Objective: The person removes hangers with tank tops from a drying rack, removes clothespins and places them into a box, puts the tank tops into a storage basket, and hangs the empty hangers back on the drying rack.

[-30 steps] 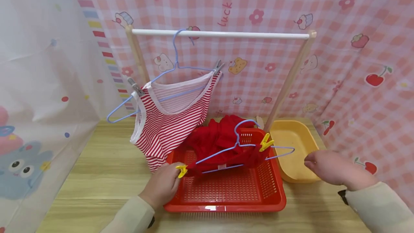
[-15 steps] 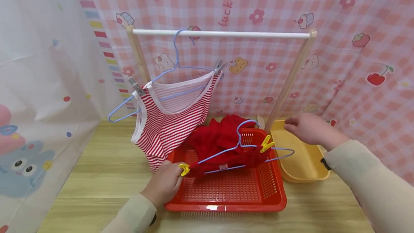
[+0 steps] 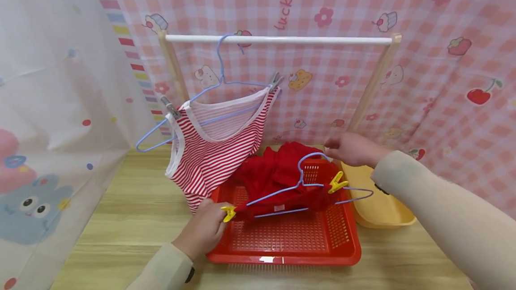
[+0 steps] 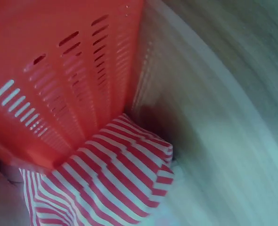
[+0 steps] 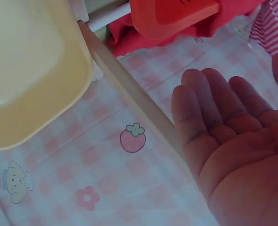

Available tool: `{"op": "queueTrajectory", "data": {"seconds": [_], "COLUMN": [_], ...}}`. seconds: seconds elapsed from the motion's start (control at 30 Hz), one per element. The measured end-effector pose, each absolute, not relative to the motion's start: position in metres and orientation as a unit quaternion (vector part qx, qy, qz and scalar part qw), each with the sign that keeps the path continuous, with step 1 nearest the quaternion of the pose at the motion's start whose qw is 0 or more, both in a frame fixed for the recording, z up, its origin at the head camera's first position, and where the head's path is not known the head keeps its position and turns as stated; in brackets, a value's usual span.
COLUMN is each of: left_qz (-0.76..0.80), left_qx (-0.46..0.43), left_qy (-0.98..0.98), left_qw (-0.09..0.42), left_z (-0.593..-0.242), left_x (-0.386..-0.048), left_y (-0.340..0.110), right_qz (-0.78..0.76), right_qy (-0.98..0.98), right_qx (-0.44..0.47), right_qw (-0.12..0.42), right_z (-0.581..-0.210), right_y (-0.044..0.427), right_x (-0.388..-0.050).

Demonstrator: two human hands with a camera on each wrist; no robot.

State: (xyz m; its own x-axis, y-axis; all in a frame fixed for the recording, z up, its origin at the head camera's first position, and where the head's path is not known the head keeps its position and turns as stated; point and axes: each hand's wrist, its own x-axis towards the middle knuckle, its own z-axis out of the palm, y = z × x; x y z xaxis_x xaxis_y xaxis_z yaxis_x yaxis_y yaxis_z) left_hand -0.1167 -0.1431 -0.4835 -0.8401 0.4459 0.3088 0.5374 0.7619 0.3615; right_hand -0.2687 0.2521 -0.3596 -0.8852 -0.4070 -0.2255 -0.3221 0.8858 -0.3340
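Note:
My left hand (image 3: pixel 203 229) grips the left end of a blue clothes hanger (image 3: pixel 274 192) beside a yellow clothespin (image 3: pixel 229 213); that end is hidden in the hand. A red garment (image 3: pixel 278 167) hangs from this hanger, partly in the red basket (image 3: pixel 284 259). A second yellow clothespin (image 3: pixel 337 182) clips it on the right. My right hand (image 3: pixel 354 149) reaches behind the yellow tray, just right of the hanger's hook. In the right wrist view the right hand (image 5: pixel 242 141) holds nothing, its fingers extended and slightly bent.
A red-and-white striped tank top (image 3: pixel 219 153) hangs on another blue hanger from the white rail (image 3: pixel 306 39), held by grey clothespins (image 3: pixel 171 107). The rack's wooden post (image 3: pixel 375 84) rises at right. A yellow tray (image 3: pixel 383 209) stands right of the basket.
My right hand has moved left and away from me, from beside the yellow tray to near the hanger's hook. The left hand keeps its grip on the hanger, almost still.

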Motion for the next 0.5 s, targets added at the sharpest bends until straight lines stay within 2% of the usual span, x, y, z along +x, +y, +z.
{"op": "queueTrajectory", "data": {"seconds": [0.13,0.3,0.5], "left_qz": [-0.217,-0.208,-0.213], "left_qx": [-0.265,-0.231,-0.214], "left_qy": [-0.934,-0.948,-0.952], "left_qw": [0.104,0.065,0.048], "left_z": [-0.483,-0.483,-0.487], "left_x": [-0.114,-0.113,-0.114], "left_y": [-0.147,-0.146,-0.144], "right_qz": [-0.150,-0.116,-0.075], "right_qy": [0.953,0.949,0.928], "right_qx": [-0.212,-0.227,-0.321], "right_qw": [0.156,0.185,0.175], "right_z": [-0.361,-0.362,-0.391], "right_y": [0.240,0.223,0.215], "right_x": [-0.278,-0.288,-0.311]}}
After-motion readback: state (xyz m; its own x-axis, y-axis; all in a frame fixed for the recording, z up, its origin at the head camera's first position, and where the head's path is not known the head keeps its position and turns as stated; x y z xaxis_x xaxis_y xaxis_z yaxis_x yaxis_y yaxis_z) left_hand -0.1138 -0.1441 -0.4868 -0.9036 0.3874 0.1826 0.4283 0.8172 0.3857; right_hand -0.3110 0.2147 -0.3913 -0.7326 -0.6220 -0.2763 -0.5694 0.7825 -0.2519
